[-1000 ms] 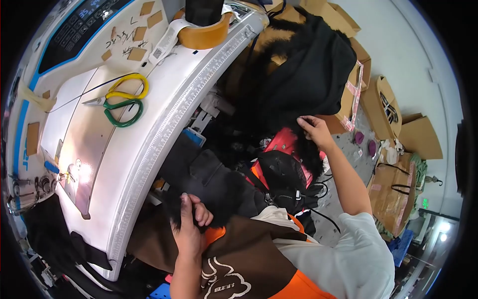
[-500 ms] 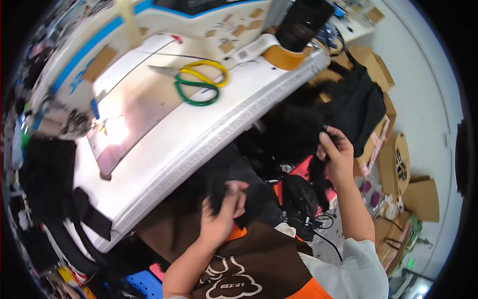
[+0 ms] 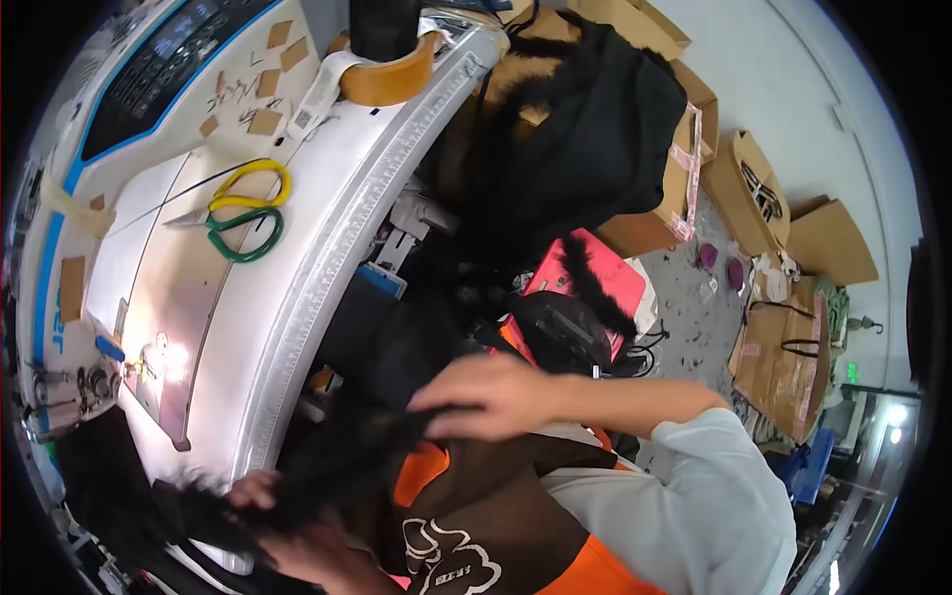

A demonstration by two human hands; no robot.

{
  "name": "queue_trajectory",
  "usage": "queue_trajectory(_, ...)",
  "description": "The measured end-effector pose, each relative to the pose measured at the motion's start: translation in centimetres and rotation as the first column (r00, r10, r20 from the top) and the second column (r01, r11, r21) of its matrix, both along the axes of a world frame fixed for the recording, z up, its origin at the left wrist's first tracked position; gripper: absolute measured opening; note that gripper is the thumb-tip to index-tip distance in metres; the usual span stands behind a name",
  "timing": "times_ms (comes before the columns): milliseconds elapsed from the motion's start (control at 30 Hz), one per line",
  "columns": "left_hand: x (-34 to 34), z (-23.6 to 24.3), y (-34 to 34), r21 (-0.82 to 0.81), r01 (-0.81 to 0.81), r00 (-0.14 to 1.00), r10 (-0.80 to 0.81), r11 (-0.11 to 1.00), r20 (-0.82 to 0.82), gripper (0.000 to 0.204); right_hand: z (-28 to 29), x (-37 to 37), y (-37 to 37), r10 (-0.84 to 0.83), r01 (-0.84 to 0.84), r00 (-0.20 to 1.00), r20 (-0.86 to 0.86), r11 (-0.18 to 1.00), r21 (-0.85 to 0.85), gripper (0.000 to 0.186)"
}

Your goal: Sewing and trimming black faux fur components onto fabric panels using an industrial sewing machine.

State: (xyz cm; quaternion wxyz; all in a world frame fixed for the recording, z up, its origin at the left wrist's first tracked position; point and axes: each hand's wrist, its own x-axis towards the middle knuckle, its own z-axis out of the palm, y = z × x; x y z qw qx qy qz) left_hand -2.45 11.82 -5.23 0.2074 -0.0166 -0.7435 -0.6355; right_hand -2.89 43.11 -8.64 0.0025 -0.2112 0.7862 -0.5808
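My right hand [image 3: 476,397] is closed on a long black fuzzy fur strip [image 3: 347,461] above the brown apron [image 3: 496,506]. My left hand [image 3: 288,531], partly hidden by the fur and blurred, grips the same strip at the lower left, beside the white sewing machine table's ruler edge [image 3: 337,258]. Yellow-and-green handled scissors [image 3: 243,228] lie on the tabletop, near the lit needle area [image 3: 159,362]. Black fabric with fur [image 3: 605,139] is heaped at the upper right, and another loose fur strip [image 3: 595,283] lies over a pink item [image 3: 620,278].
Orange tape roll [image 3: 387,84] and a black cylinder [image 3: 382,25] sit at the table's far end. Cardboard boxes [image 3: 783,367] line the wall on the right above a grey floor [image 3: 714,317]. Black cloth [image 3: 94,466] hangs off the table's near left corner.
My right hand has left the black fabric heap and come down toward the middle with a fur strip. My left hand has moved down and left, carrying the fur toward the table's near corner.
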Motion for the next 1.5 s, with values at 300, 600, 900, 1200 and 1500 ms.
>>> queue_trajectory(300,0.8,3.3,-1.5,0.525,-0.108,0.993,0.064,0.844,0.102,0.036,-14.9,2.4,22.0,-0.791,0.107,0.594,0.148,0.26,0.96,0.043)
queue_trajectory(600,-0.8,4.1,2.3,0.41,-0.033,0.964,-0.079,0.911,0.253,0.029,-16.7,-0.9,20.0,-0.502,0.286,0.864,-0.028,0.444,0.849,0.034)
queue_trajectory(900,1.8,1.8,2.2,0.567,0.017,0.935,-0.214,0.823,0.282,0.026,7.2,-8.0,-5.6,0.16,-0.164,0.986,0.036,0.972,0.168,0.019)
queue_trajectory(1200,3.4,1.2,0.1,0.343,0.16,0.882,-0.29,0.926,0.371,0.017,10.0,-9.1,-15.6,0.539,-0.518,0.814,0.217,0.842,-0.148,0.021)
queue_trajectory(1500,3.6,1.2,-0.8,0.345,0.218,0.946,-0.285,0.913,0.156,0.029,10.6,-9.0,-18.0,0.57,-0.572,0.82,0.054,0.82,0.023,0.034)
